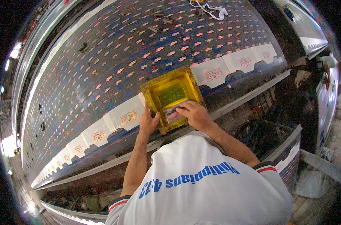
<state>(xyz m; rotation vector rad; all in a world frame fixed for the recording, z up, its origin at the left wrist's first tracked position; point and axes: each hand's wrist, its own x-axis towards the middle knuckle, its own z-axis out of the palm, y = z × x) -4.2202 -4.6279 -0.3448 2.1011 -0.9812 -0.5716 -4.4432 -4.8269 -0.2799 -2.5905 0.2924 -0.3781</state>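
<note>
A yellow-stained screen-printing frame (146, 88) lies at the near edge of a long dark table, over the row of white cloth pieces. My left hand (148, 122) grips the frame's left side, thumb toward its inner wall. Inside the frame, at its near end, my right hand (197, 115) closes on a flat pale squeegee (173, 114) smeared with pink. The squeegee leans against the yellow mesh (173, 93). Printed white cloth pieces (129, 117) run off to the left, and another printed piece (213, 74) lies just right of the frame. Cloth under the frame is hidden.
Colourful ink marks dot the dark tabletop (114, 60). Small dark blocks (153, 29) and a white strap (217, 13) lie farther back. A metal rail (249, 94) runs along the near edge. At right stands an open bin (296, 132); another long table (309, 33) is beyond.
</note>
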